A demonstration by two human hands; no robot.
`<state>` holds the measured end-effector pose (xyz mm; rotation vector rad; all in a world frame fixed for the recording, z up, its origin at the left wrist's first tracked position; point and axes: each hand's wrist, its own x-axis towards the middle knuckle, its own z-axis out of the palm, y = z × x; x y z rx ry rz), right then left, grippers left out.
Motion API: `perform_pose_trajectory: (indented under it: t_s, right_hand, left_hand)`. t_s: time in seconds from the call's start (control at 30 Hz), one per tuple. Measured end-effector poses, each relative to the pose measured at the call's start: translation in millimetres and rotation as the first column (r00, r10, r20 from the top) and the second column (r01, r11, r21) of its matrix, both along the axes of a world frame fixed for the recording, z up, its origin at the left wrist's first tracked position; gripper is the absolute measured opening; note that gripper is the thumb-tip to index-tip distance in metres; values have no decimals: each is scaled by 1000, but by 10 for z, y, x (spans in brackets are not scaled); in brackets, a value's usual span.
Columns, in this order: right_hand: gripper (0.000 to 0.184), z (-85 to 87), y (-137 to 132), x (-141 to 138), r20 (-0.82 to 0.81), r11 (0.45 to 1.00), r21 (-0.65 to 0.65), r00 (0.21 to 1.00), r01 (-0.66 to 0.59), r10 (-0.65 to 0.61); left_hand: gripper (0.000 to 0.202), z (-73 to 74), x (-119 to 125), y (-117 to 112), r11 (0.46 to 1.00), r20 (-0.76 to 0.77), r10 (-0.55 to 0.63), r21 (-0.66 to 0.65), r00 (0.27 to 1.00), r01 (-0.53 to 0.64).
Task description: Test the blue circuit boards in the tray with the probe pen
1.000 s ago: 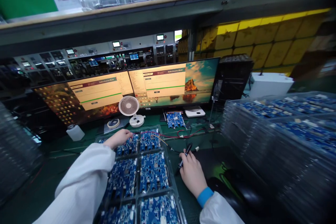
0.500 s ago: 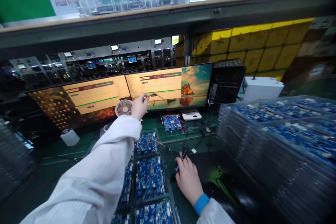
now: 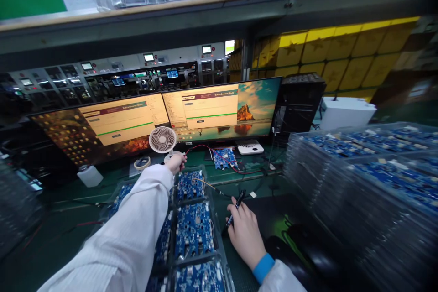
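Observation:
My left hand (image 3: 176,163) is closed on a thin red cable (image 3: 196,147), just above the far end of a clear tray (image 3: 221,251) of blue circuit boards (image 3: 194,228). The cable runs right, toward a separate blue board (image 3: 225,158) below the monitors. My right hand (image 3: 247,232) rests on the bench to the right of the tray, its fingers round a black marker pen (image 3: 236,207). A tan cable (image 3: 207,183) leads from the tray's far board toward the right. What the left fingertips pinch at the cable's end is hidden.
Two monitors (image 3: 258,105) stand at the back, with a small fan (image 3: 163,140) before them. Tall stacks of clear trays (image 3: 308,178) fill the right side. Near them lies a black mouse pad (image 3: 273,210). A white bottle (image 3: 90,176) and tape roll (image 3: 142,163) sit left.
My left hand has moved down and slightly left, from in front of the monitors to the tray's far end, carrying the red cable. My right hand stays with the marker pen.

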<state>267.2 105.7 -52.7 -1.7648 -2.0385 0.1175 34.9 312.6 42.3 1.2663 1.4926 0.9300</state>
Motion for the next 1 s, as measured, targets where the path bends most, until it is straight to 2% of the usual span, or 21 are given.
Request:
perform_pose_trajectory:
  t_s: [0.13, 0.27, 0.4, 0.53, 0.63, 0.7, 0.8, 1.0]
  right_hand:
    - [39, -10, 7, 7, -9, 1000, -8, 1000, 3, -3]
    - [36, -29, 15, 14, -15, 1000, -18, 1000, 4, -4]
    - [34, -35, 25, 20, -25, 1000, -30, 1000, -3, 2]
    - [33, -34, 22, 22, -33, 999, -33, 999, -7, 5]
    - [31, -33, 20, 23, -34, 999, -32, 999, -9, 8]
    - [31, -33, 22, 24, -35, 999, -30, 999, -11, 10]
    - [31, -37, 25, 27, -36, 1000, -28, 999, -14, 13]
    - [31, -47, 22, 31, -40, 999, -29, 999, -16, 15]
  left_hand:
    - [27, 52, -172, -175, 994, 39, -88, -58, 995, 90]
    - [28, 50, -235, -232, 995, 70, -93, -23, 993, 95]
    - [33, -55, -264, -184, 997, 50, -73, 18, 996, 72]
    - [28, -210, -324, -108, 994, -79, -55, 90, 995, 63]
    - [16, -300, -383, -51, 987, -222, -21, 150, 975, 56]
    - [9, -332, -423, -32, 981, -311, -10, 182, 950, 70]
    - [8, -350, -480, -34, 967, -415, 6, 233, 910, 99]
    - [15, -442, -541, -16, 956, -472, 5, 262, 882, 135]
